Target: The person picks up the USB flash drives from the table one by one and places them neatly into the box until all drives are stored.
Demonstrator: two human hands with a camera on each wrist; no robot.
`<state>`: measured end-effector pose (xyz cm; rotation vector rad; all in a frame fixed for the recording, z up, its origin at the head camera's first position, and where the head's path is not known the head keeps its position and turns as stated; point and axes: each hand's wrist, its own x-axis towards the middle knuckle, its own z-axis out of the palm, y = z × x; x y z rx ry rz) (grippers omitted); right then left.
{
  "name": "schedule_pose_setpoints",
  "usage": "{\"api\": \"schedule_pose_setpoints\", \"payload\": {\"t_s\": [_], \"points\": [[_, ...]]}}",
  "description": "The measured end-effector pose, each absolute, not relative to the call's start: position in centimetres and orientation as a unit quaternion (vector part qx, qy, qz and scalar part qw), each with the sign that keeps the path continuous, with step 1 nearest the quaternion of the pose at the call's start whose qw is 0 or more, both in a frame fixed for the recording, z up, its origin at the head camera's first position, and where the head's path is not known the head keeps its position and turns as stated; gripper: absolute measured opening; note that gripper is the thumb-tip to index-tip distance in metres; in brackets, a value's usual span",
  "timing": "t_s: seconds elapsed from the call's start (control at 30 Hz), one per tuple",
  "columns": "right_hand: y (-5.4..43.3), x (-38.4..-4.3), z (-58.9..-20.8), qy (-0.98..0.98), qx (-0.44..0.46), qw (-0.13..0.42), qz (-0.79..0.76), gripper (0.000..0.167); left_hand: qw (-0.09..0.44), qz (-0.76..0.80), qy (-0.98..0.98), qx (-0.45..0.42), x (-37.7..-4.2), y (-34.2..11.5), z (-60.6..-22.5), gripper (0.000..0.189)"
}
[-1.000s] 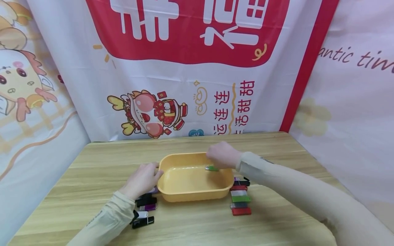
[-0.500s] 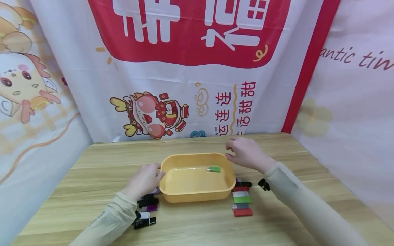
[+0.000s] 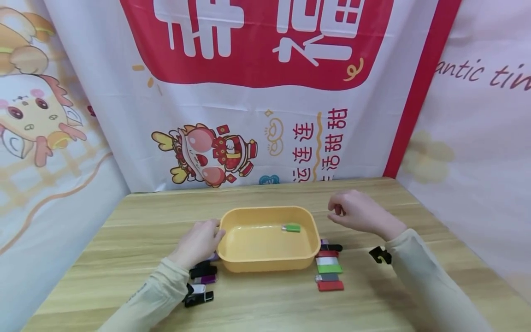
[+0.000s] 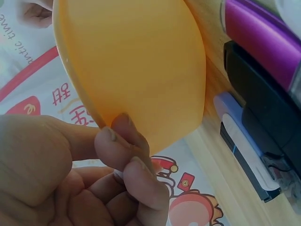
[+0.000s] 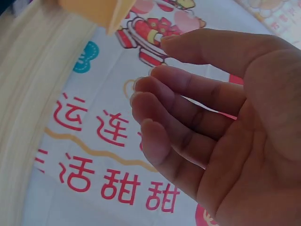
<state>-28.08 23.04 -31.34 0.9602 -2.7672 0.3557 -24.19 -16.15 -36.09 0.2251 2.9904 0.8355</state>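
Yellow tub [image 3: 269,266], probably light, stiff: left hand [image 3: 198,242] sensibly pinches its nine-o'clock rim [image 4: 74,75]; right hand [image 3: 358,210], loosely curled, is empty at two.

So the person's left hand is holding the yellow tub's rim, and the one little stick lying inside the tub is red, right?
Not quite: the little stick is green, as the head view shows. The left hand is indeed holding the rim of the yellow tub.

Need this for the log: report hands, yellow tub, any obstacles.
Left hand gripping yellow tub by its rim. Right hand empty, beside tub. Green stick lying inside. Small sticks outside, near both ends.
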Motion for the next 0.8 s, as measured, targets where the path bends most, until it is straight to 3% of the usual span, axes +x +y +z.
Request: {"api": "schedule_pose_setpoints", "payload": {"t_s": [0.3,0.8], "points": [[23.8,-29.5,-33.1,-0.932,0.344,0.007,0.113,0.008,0.010,0.264,0.962,0.075,-24.1,-15.9,-36.2,0.030],[23.3,-29.9,-35.0,-0.941,0.313,-0.070,0.111,0.003,0.004,0.255,0.964,0.077,-23.9,-16.0,-35.9,0.027]]}}
